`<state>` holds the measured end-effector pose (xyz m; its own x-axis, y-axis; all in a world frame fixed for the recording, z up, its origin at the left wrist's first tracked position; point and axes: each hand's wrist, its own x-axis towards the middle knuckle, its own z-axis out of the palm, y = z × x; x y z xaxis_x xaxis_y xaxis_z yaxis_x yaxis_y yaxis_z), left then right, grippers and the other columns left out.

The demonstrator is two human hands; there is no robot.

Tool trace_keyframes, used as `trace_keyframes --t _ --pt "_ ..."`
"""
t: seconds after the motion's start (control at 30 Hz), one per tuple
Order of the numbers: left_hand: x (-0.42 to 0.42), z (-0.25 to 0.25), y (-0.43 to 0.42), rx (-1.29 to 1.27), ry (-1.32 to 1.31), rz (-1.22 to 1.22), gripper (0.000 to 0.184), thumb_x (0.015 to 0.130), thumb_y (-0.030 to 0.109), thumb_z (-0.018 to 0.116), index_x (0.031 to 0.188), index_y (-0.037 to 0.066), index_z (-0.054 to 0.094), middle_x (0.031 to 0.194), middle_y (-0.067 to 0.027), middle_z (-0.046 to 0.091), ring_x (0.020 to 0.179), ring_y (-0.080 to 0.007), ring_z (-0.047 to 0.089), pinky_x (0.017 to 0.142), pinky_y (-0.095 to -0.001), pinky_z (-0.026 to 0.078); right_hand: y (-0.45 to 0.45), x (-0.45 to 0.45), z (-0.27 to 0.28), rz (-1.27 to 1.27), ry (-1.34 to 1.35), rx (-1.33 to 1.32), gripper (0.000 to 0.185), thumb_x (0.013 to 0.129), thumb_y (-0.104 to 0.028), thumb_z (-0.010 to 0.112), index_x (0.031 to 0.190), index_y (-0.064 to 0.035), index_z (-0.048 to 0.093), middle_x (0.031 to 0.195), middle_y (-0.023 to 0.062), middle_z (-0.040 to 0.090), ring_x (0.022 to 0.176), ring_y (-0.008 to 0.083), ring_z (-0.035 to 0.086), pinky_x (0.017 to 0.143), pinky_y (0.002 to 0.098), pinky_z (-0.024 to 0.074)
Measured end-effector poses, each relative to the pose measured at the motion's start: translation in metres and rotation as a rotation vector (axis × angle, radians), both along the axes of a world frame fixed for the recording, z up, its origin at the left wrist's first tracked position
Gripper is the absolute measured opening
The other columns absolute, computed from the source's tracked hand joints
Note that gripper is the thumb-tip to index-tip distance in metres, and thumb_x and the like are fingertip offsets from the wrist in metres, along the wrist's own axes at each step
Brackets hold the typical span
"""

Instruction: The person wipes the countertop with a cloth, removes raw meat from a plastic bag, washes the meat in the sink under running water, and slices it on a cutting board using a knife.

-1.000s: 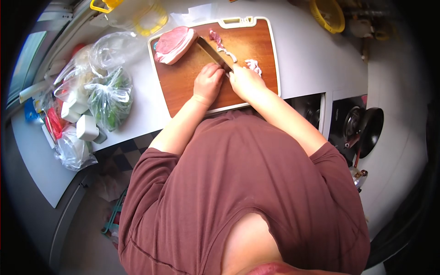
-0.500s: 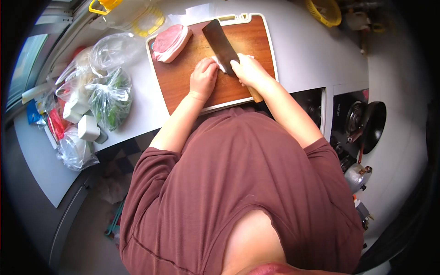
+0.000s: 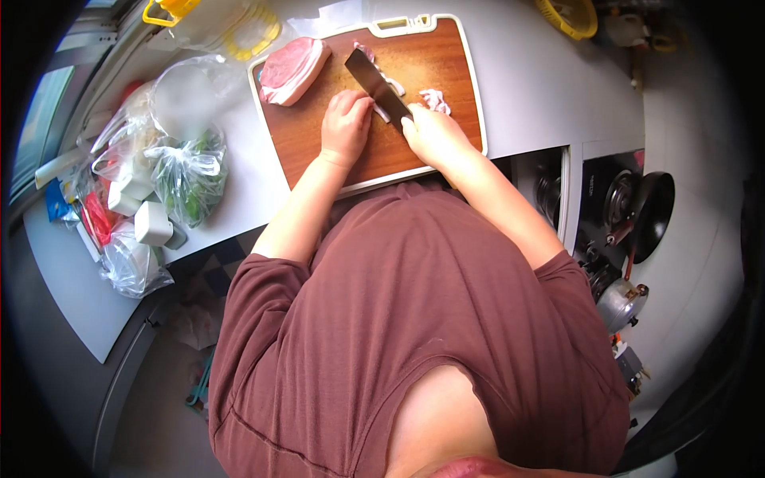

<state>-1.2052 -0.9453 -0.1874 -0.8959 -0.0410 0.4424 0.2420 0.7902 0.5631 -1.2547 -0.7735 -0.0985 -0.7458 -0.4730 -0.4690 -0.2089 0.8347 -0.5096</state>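
Observation:
My right hand (image 3: 437, 134) grips a cleaver (image 3: 373, 84), its dark blade slanting up and left over the wooden cutting board (image 3: 307, 143). Left of the blade, my left hand (image 3: 346, 123) is closed with bent fingertips on a thin pale strip of meat (image 3: 382, 114), partly hidden by the fingers. A thick slab of pink raw meat with a white fat edge (image 3: 293, 72) lies at the board's upper left. Beyond the blade are another pale strip (image 3: 394, 84) and a small pinkish piece (image 3: 364, 51). Several whitish scraps (image 3: 435, 101) lie in a heap above my right hand.
Left on the counter are a plastic bag of greens (image 3: 191, 179), other clear bags and white containers (image 3: 153, 223). A yellow-handled clear jug (image 3: 227, 32) stands behind. A yellow basket (image 3: 570, 17) is at upper right; a black pan (image 3: 653, 215) and a pot (image 3: 621, 305) are on the right.
The cleaver has shifted slightly downward and tilted, its blade appearing narrower. Pale strips and whitish scraps beyond it now show. My left hand stays beside the blade, slightly lower and further left.

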Motion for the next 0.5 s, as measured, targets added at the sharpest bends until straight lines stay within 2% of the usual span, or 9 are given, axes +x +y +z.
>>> trace_keyframes --t 0.33,0.5 --pt "-0.009 -0.007 -0.008 -0.040 0.005 -0.060 0.013 0.076 0.006 0.067 0.088 0.007 0.060 0.092 -0.0074 0.062 0.089 -0.0290 0.059 0.079 -0.0380 0.049 -0.004 -0.001 0.002 -0.017 -0.033 0.037 0.026 0.094 -0.024 0.044 0.098 -0.0009 0.056 0.091 0.0227 0.065 0.087 0.0395 0.063 0.078 0.0473 0.0489" --pt "-0.010 -0.006 -0.012 -0.003 -0.003 -0.105 0.015 0.076 0.005 0.068 0.088 0.006 0.059 0.093 -0.0087 0.061 0.089 -0.0298 0.058 0.079 -0.0381 0.048 -0.002 -0.001 -0.003 0.010 0.038 0.018 0.027 0.094 -0.024 0.044 0.097 -0.0004 0.056 0.090 0.0228 0.065 0.086 0.0399 0.063 0.078 0.0478 0.0484"
